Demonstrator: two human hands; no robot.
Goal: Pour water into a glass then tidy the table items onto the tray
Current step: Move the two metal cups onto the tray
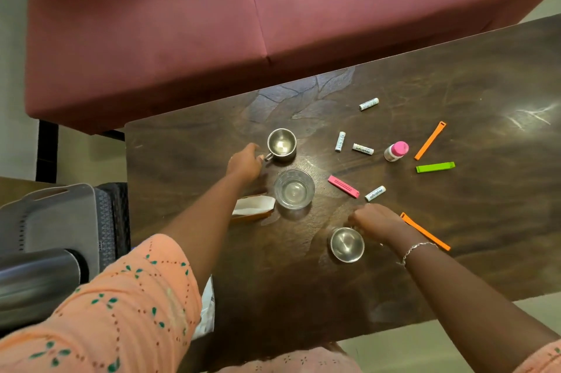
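**Both hands at the steel cups**

The left hand [245,161] is pinching the handle of the far steel cup [281,145], while the right hand [375,220] is curling at the near steel cup [347,244]; I cannot tell whether it is gripping. The glass [294,189] is standing between them on the table [455,266]. The grey tray [57,214] is sitting off the table's left end.

The table [394,266] is dark brown wood. The sofa [212,23] is maroon. The sleeve [121,306] is peach with green motifs. Clips: pink [343,186], green [435,167], orange [430,140]. The tray [60,214] is grey.
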